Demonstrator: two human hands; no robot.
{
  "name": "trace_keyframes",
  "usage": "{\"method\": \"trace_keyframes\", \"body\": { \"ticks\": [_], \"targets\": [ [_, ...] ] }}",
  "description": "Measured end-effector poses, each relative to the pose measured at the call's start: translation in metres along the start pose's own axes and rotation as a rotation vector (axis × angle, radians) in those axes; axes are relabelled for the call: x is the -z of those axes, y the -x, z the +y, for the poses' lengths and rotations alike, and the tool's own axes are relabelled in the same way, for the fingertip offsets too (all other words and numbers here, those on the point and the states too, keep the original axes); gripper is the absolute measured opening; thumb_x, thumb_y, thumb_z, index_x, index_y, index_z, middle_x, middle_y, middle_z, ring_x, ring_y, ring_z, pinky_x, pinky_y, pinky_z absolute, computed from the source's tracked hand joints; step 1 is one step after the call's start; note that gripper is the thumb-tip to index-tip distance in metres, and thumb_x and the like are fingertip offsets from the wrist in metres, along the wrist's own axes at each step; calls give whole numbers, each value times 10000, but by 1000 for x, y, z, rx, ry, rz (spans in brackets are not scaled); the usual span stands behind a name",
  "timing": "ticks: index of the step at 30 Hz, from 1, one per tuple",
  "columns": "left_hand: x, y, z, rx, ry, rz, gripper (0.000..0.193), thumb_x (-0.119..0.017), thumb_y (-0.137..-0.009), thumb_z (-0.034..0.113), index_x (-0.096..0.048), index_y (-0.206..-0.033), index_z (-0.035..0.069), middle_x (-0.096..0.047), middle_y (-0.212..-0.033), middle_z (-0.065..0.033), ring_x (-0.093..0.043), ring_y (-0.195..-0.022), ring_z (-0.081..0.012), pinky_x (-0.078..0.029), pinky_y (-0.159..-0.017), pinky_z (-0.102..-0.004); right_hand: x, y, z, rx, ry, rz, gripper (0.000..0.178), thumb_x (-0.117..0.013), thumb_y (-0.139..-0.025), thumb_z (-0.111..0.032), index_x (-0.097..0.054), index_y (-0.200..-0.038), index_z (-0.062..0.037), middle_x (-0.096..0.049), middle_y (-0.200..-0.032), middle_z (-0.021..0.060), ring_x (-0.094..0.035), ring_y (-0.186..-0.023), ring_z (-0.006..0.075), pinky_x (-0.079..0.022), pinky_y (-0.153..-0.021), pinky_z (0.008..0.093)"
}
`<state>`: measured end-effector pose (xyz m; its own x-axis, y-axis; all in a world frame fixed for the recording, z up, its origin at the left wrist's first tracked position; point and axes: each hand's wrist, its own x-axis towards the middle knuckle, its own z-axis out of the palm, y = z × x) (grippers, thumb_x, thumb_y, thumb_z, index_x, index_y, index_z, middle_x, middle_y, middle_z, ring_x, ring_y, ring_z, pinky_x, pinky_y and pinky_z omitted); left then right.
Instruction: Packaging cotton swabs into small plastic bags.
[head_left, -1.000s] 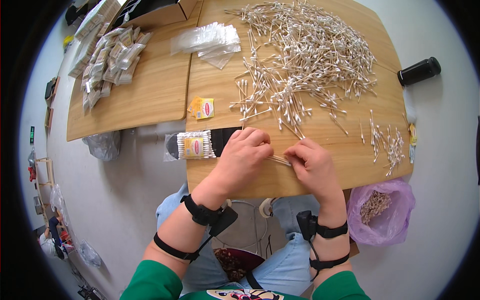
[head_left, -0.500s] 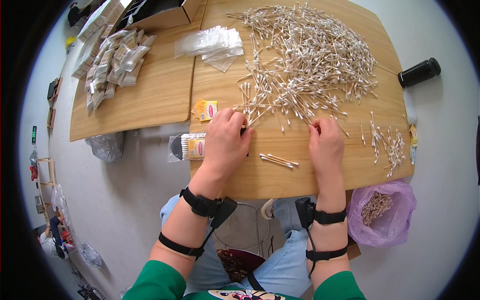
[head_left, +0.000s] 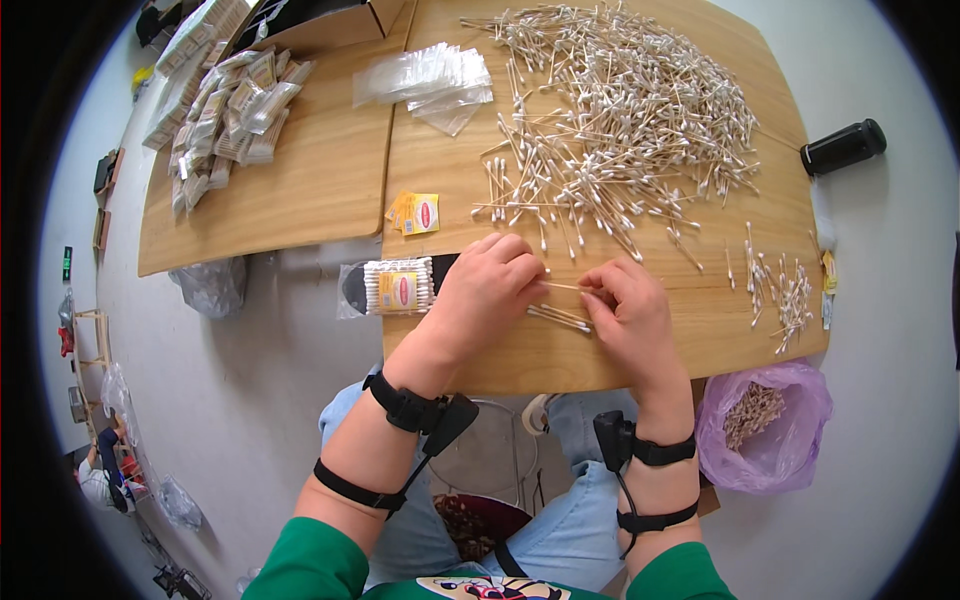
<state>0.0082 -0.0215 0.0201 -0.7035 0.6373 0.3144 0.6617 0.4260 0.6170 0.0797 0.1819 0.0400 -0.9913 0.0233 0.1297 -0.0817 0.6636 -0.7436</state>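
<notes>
Close to the table's front edge, a single cotton swab (head_left: 563, 287) stretches between my two hands. My left hand (head_left: 488, 292) has its fingers curled in at the swab's left end. At the other end, my right hand (head_left: 628, 312) pinches it between thumb and fingers. Several loose swabs (head_left: 555, 318) lie side by side just below, near my right fingertips. Left of my left hand sits a clear bag packed with swabs and a yellow card (head_left: 400, 290); a black strip beside it is partly covered by that hand. A large heap of cotton swabs (head_left: 640, 110) spreads beyond my hands.
Yellow cards (head_left: 416, 213) and clear empty bags (head_left: 440, 82) lie further back. Filled packs (head_left: 235, 115) pile up at the far left beside an open box (head_left: 335, 22). Small swab groups (head_left: 790, 300) and a black bottle (head_left: 843, 148) are right; a purple-bagged bin (head_left: 765, 430) stands below.
My hands have come together over the table's front part, the right moving left and down, the left moving right. A swab now spans them, and the packed bag is less covered.
</notes>
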Motion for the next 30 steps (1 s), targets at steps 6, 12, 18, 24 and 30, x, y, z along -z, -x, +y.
{"method": "trace_keyframes", "body": {
  "ticks": [6,12,18,24,30],
  "targets": [
    [24,7,-1,162,-99,-12,219,-799,-754,111,-634,-888,60,-599,-960,-78,-594,-921,-297,-491,-814,-398,7,5,3,-44,15,-38,98,-715,-787,-9,-669,-869,-37,-620,-837,110,-633,-789,306,-509,-693,405],
    [19,8,-9,172,-78,3,153,-775,-767,77,-640,-834,49,-600,-893,-88,-594,-912,-313,-485,-807,-412,12,9,2,8,124,-84,69,-711,-790,-14,-665,-838,-34,-625,-824,113,-630,-775,321,-508,-688,410],
    [0,3,-1,116,-12,18,121,-760,-784,98,-664,-837,48,-608,-869,-90,-602,-877,-309,-493,-786,-405,10,5,2,-101,-66,-114,67,-716,-819,-29,-691,-879,-10,-650,-843,130,-657,-785,293,-522,-688,386],
    [6,2,5,24,58,-165,96,-738,-812,113,-692,-872,53,-621,-876,-90,-609,-877,-303,-499,-791,-404,3,-6,5,-224,-79,76,135,-707,-857,-57,-672,-975,-1,-651,-908,137,-667,-777,260,-527,-680,376],
    [1,-3,8,131,45,5,157,-722,-829,89,-694,-981,67,-626,-950,-91,-604,-945,-307,-495,-831,-411,-22,-21,-4,-145,136,95,181,-711,-876,-126,-632,-1022,-54,-634,-978,121,-656,-824,320,-525,-713,413]
  ]
}}
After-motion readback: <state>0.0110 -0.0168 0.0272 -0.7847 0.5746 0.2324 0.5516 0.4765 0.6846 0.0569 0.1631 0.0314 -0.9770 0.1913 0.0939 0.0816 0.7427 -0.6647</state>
